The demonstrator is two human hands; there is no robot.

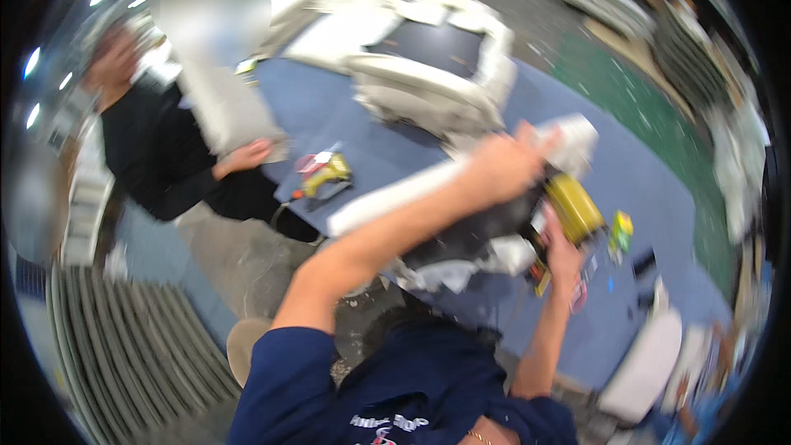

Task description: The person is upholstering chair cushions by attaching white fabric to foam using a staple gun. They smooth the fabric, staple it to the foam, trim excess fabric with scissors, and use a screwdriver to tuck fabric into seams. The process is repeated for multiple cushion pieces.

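Observation:
In front of me lies an upholstered panel, its dark underside up and pale fabric wrapped round its edges. My left hand reaches across to its far right corner, fingers bent on the white fabric there; motion blurs them. Below it, my right hand is closed around the handle of a yellow staple gun, held beside the panel's right edge. The gun's nose is hidden. Loose pale fabric bunches along the near edge.
A second yellow staple gun rests on the blue-grey table. Beyond it sits a cream upholstered piece. At left, a person in black holds a pale cushion. A yellow-green packet and dark object lie right.

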